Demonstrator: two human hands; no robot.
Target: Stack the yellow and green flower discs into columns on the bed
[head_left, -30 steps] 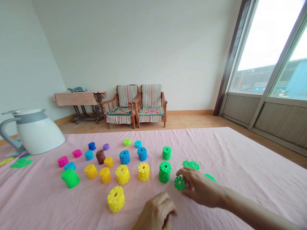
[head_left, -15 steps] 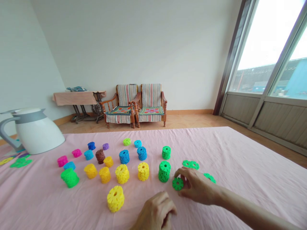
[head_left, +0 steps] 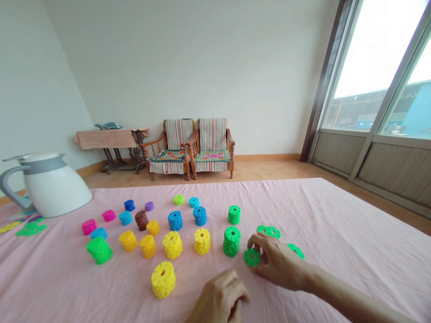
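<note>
The right hand [head_left: 278, 264] pinches a green disc [head_left: 252, 257] upright on the pink cloth [head_left: 336, 224], just right of the green stack [head_left: 231, 241]; the left hand [head_left: 220, 300], curled loosely, rests nearer me.

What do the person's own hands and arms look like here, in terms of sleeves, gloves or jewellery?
Both are bare. The right hand has no glove, ring or watch that shows, and its forearm is uncovered all the way to the frame edge, with no sleeve in view. The left hand is also ungloved; only the hand itself shows, so any sleeve is out of frame.
</note>
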